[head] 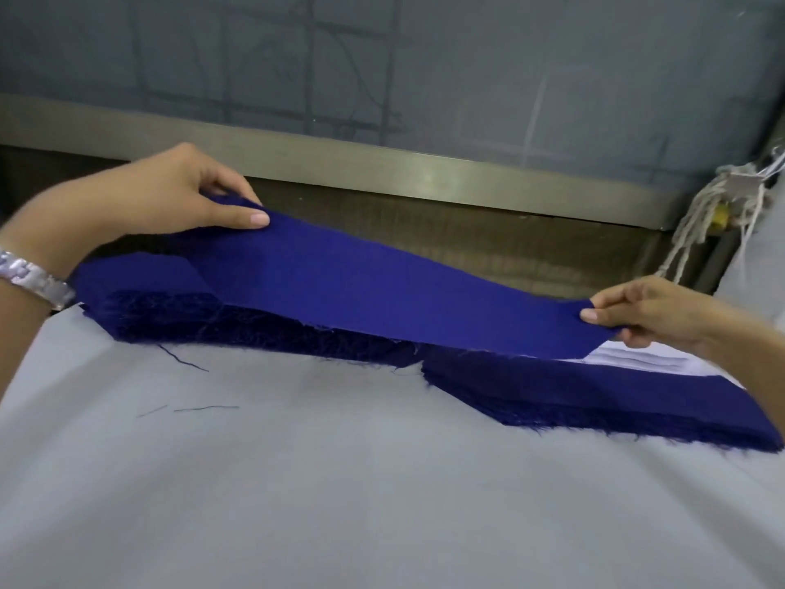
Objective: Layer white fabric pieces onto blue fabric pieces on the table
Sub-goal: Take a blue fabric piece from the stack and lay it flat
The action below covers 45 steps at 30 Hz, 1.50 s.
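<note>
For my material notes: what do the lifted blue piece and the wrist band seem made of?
The lifted blue piece: woven cloth, matte; it sags in the middle, and the blue stack below shows frayed threads. The wrist band: probably metal; silvery links with bright glints.

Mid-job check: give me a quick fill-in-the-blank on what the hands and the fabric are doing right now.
1. The left hand and the right hand pinch opposite ends of one long ____ fabric piece.
2. A silver wristwatch sits on the ____ wrist.
3. A patch of white fabric peeks out near the ____ hand.

Missing words: blue; left; right.
</note>
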Each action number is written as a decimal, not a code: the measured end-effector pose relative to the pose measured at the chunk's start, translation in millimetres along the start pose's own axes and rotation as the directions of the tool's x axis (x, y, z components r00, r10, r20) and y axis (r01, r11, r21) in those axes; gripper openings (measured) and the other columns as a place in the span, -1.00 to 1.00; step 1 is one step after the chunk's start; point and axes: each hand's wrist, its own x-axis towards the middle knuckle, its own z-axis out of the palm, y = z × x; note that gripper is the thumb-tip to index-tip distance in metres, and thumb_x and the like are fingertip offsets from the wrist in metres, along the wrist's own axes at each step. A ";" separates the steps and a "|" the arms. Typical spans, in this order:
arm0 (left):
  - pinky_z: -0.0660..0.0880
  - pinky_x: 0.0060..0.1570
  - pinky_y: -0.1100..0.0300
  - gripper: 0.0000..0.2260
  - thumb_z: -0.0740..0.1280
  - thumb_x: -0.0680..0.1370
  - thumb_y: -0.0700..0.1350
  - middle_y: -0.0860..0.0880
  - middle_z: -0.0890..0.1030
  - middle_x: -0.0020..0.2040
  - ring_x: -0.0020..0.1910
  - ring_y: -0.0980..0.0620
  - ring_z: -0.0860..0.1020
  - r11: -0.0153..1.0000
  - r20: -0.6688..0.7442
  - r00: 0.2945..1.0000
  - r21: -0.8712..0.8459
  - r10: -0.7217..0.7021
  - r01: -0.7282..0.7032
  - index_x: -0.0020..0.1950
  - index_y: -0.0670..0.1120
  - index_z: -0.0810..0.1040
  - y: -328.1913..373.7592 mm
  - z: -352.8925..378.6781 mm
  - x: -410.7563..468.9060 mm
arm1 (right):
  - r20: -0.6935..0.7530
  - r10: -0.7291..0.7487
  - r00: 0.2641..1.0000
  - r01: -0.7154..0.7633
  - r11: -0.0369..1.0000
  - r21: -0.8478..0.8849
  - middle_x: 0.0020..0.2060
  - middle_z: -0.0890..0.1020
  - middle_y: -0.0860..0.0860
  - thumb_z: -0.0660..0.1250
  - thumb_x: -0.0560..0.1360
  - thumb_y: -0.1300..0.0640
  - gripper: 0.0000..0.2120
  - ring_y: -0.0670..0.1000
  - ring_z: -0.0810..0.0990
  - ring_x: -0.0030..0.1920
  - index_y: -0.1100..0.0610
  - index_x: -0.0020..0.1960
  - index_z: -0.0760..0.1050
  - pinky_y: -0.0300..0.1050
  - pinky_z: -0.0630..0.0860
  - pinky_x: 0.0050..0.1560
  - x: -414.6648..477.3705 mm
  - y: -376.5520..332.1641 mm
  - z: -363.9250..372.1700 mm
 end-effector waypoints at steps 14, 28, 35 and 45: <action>0.44 -0.34 0.35 -0.88 0.37 0.57 0.05 0.09 0.72 -0.10 -0.18 0.21 0.59 0.962 0.837 0.488 0.273 -0.248 0.022 -0.01 0.06 0.67 15.8 86.8 11.4 | 0.486 0.211 0.848 -0.100 0.965 -0.243 -0.44 0.52 0.12 0.56 0.44 0.01 -0.69 -0.04 0.49 -0.46 0.14 -0.29 0.51 -0.23 0.45 -0.37 -39.6 84.4 -39.6; 0.37 -0.33 0.40 -0.81 0.33 0.58 0.14 0.17 0.68 -0.14 -0.27 0.22 0.61 0.894 0.823 0.403 0.447 -0.400 -0.024 -0.07 0.05 0.60 34.1 133.6 3.4 | 0.435 0.360 0.825 -0.144 0.879 -0.455 -0.35 0.53 0.08 0.53 0.46 0.11 -0.77 -0.09 0.46 -0.43 0.16 -0.21 0.50 -0.27 0.37 -0.38 -43.9 97.7 -37.3; 0.47 -0.16 0.31 -0.79 0.43 0.52 0.12 0.16 0.63 -0.29 -0.27 0.24 0.59 0.849 0.751 0.453 0.528 -0.481 0.026 -0.20 0.03 0.54 43.1 132.5 -0.7 | 0.405 0.394 0.825 -0.186 0.866 -0.464 -0.37 0.53 0.04 0.53 0.46 0.10 -0.76 -0.11 0.44 -0.41 0.17 -0.20 0.49 -0.30 0.30 -0.40 -43.8 96.7 -37.0; 0.45 -0.26 0.25 -0.70 0.26 0.52 0.33 0.16 0.56 -0.25 -0.25 0.19 0.53 0.629 0.195 0.974 0.773 -0.119 -0.078 -0.14 0.12 0.50 73.2 144.0 15.7 | 0.077 0.482 0.873 -0.342 0.716 -0.609 -0.41 0.63 0.01 0.40 0.53 -0.14 -0.63 -0.10 0.42 -0.46 0.12 -0.29 0.57 -0.27 0.28 -0.40 -37.9 74.1 -52.2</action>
